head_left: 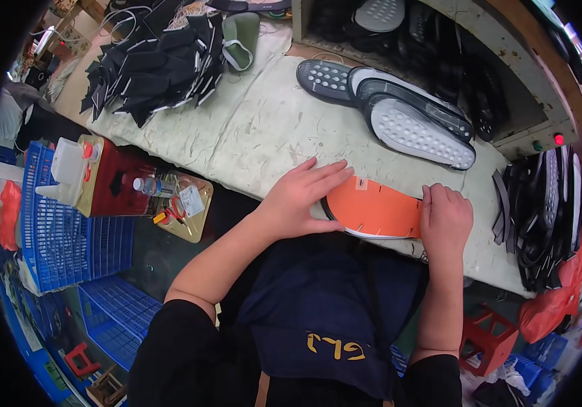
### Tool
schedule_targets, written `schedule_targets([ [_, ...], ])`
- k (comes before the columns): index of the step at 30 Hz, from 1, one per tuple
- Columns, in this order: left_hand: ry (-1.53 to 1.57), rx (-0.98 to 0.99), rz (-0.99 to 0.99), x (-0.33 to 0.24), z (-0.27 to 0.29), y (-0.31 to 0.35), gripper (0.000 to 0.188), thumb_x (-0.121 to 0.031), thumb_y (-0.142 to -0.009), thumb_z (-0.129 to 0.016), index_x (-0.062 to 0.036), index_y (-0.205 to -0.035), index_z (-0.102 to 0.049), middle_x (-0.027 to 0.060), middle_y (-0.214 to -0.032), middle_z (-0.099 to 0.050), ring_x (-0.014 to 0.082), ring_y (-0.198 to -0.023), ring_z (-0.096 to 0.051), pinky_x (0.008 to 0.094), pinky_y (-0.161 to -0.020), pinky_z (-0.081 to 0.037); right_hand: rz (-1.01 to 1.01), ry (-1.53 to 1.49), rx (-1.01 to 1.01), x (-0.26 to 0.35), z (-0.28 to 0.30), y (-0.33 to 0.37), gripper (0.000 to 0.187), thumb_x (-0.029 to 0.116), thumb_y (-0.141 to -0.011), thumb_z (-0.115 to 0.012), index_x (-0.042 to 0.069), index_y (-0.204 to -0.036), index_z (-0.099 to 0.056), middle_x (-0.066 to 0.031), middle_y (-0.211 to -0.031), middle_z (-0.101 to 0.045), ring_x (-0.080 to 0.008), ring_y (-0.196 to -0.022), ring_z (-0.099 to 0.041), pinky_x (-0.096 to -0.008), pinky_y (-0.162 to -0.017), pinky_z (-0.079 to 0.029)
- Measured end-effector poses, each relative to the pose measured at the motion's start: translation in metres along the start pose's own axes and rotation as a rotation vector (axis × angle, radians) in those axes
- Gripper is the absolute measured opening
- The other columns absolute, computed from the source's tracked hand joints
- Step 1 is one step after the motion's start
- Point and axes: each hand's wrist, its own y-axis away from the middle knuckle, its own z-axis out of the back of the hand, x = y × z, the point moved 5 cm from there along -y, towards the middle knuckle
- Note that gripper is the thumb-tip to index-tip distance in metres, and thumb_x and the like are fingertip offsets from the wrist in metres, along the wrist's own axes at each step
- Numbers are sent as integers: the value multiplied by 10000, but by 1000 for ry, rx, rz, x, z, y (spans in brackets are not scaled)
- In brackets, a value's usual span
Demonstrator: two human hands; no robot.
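Observation:
At the table's near edge, both hands hold an orange insole (pixel 379 210) with a small pale label and short dark marks along its edge. A dark and white rim shows beneath its left and lower sides. My left hand (pixel 302 202) grips the left end, fingers along the upper edge and thumb at the lower edge. Curled over the right end are the fingers of my right hand (pixel 447 220), with the thumb pressed against the orange face. Beyond the hands lie several shoe soles, the nearest with a white dimpled face (pixel 418 129).
A heap of black fabric pieces (pixel 162 64) and a green shoe-shaped piece (pixel 241 41) sit at the back left. A metal cabinet (pixel 535 61) holds dark soles. Black strips (pixel 547 210) hang at right. Blue crates (pixel 60 237) and a red stool (pixel 487 339) stand lower.

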Motion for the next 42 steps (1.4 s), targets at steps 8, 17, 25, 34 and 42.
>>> schedule_targets([
  [8,77,61,-12,12,-1,4,777,-407,-711,-971,-85,-1369,-712,120,-1446,-690,330,-1308,-667,585,-1232,-413,68,2,45,2,-7,-5,228,155,-992,-713,68,-822,-588,-90,-761,-619,-310,-731,-599,-453,-694,-452],
  [17,139,66,50,21,-4,5,751,-390,-717,-969,-72,-1351,-721,127,-1401,-714,327,-1304,-670,588,-1248,-398,72,-12,32,2,2,-9,181,161,-999,-711,54,-877,-630,-90,-811,-647,-319,-762,-609,-423,-685,-444],
  [25,111,93,76,18,-1,-1,738,-400,-695,-977,-61,-1309,-746,130,-1357,-733,331,-1276,-682,588,-1232,-412,-94,-625,-140,4,35,-18,230,52,-1038,-641,4,-1235,-748,-124,-1122,-796,-253,-1057,-750,-367,-934,-561],
  [34,109,74,65,17,-3,-2,748,-407,-683,-980,-56,-1302,-749,126,-1337,-740,330,-1267,-685,589,-1223,-416,-98,-1008,171,57,-30,-10,268,25,-1046,-616,-4,-1279,-743,-153,-1153,-797,-280,-1074,-754,-375,-955,-574],
  [42,156,82,79,21,-1,0,714,-382,-716,-963,-45,-1305,-744,132,-1342,-736,333,-1272,-680,579,-1229,-411,34,-869,133,63,-36,-6,251,46,-1051,-615,5,-1260,-749,-156,-1129,-792,-323,-1020,-745,-401,-924,-575],
])
